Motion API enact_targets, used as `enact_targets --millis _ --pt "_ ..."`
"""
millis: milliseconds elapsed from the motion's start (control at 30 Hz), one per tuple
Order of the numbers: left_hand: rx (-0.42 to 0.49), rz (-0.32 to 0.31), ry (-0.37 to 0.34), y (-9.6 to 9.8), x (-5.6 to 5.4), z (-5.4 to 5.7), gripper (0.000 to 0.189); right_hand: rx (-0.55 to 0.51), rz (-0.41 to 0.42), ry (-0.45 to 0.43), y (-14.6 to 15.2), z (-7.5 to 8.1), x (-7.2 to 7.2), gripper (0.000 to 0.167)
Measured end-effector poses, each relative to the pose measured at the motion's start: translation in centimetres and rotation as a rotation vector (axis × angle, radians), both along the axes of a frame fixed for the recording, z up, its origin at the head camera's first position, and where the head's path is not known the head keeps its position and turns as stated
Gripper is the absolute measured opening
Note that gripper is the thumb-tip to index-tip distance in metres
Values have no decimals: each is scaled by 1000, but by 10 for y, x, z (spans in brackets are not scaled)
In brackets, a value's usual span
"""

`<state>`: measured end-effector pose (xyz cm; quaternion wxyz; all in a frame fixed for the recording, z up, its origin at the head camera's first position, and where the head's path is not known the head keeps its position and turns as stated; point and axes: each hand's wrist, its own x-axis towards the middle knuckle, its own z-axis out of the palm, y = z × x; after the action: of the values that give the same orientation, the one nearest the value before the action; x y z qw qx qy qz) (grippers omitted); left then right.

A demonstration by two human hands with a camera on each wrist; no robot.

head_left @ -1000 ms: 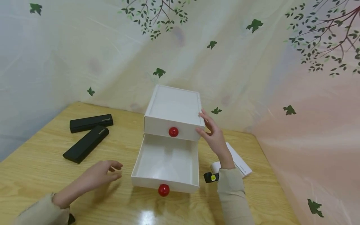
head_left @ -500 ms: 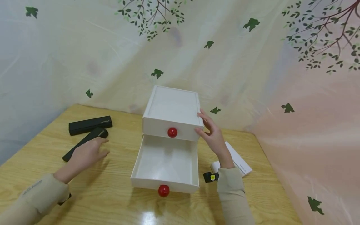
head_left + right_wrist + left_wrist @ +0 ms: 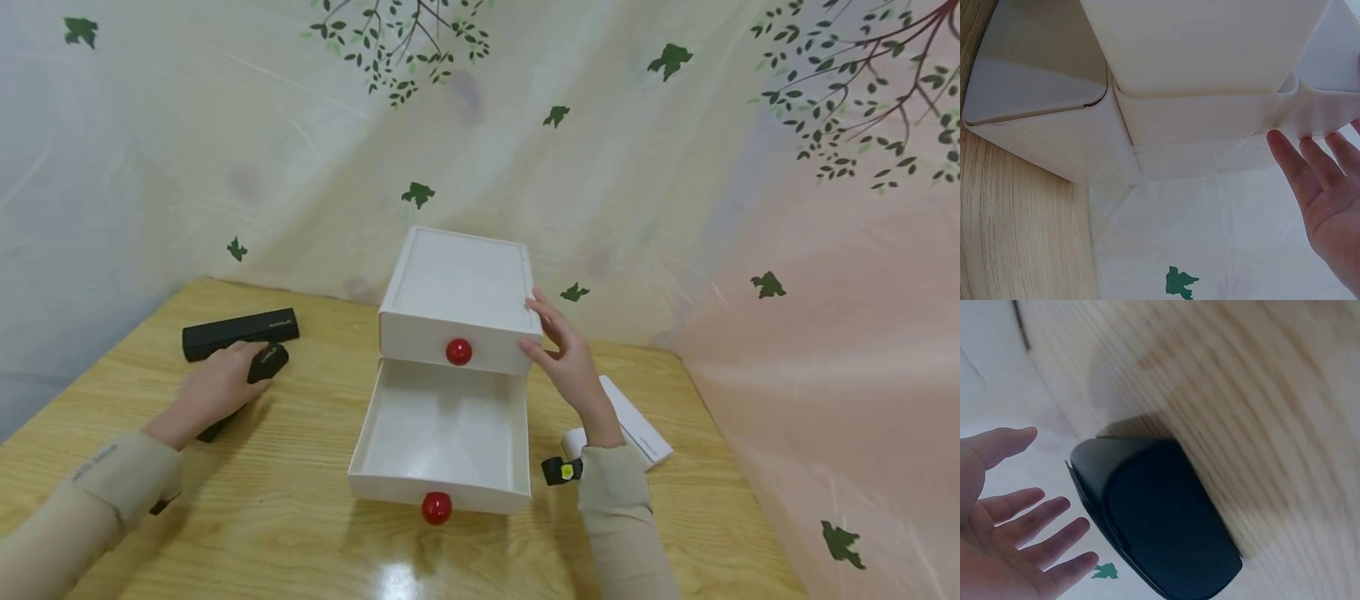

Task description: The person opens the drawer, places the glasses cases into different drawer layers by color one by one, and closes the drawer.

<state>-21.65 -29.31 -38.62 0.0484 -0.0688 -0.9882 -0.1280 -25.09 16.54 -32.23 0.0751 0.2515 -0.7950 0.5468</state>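
Observation:
My left hand (image 3: 217,387) is over a long black case (image 3: 272,362) with a small logo, thumb and fingers on either side of it. In the left wrist view the fingers look spread and straight, a little apart from the black case (image 3: 1166,519). My right hand (image 3: 570,371) touches the right edge of a white drawer unit (image 3: 465,271), fingertips at the top edge and thumb at the front corner. A drawer (image 3: 442,433) with a red knob (image 3: 437,507) stands pulled out. The drawer above it, also red-knobbed, is closed. In the right wrist view, a closed level shows underneath.
A second black case (image 3: 240,332) lies just behind the first. Right of the unit, partly behind my right wrist, lies a white case (image 3: 637,425) with a white rounded thing (image 3: 573,443) beside it. A printed curtain (image 3: 337,167) borders the wooden table (image 3: 300,517).
My left hand has moved left and away from me, from beside the pulled-out drawer to over the nearer black case. The right hand stays on the drawer unit.

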Motion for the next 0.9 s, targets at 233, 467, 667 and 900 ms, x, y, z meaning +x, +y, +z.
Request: enact_targets --millis 233,467,667,900 --pt "-62 9 1 -3 -1 -1 63 5 3 10 0 -1 -1 57" --pt "-115 -25 8 -7 -1 -4 64 1 2 8 1 0 1 57" --pt "-138 -42 -15 -11 1 -10 66 12 -2 16 1 -1 0 57" --pt "-128 -66 -13 -16 1 -15 67 23 -8 21 1 -3 -1 55"
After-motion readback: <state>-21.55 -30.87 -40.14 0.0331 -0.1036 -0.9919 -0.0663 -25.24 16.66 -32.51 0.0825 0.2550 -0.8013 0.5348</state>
